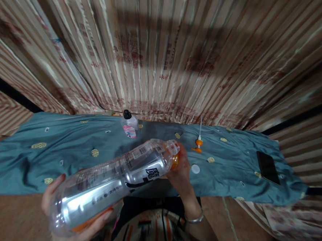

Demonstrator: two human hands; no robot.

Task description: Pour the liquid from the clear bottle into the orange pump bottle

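A large clear plastic bottle (pixel 113 181) with a silver label and black lettering lies slanted across the view in both hands. Its base is at lower left, its neck at upper right. My left hand (pixel 75 220) is wrapped around the base end, fingers on both sides. My right hand (pixel 182 169) closes around the neck end, its fingers partly hidden. Beside the neck shows an orange see-through part (pixel 175 161); whether it belongs to the bottle I cannot tell. A round white cap (pixel 195 169) lies just right of my right hand.
A narrow table with a blue-green cloth (pixel 75 140) spans the view. On it are a small clear bottle with a black cap and pink label (pixel 129 126), an orange pump top (pixel 199 143) with a white tube, and a dark phone (pixel 267 167). Patterned curtains (pixel 165 55) hang behind.
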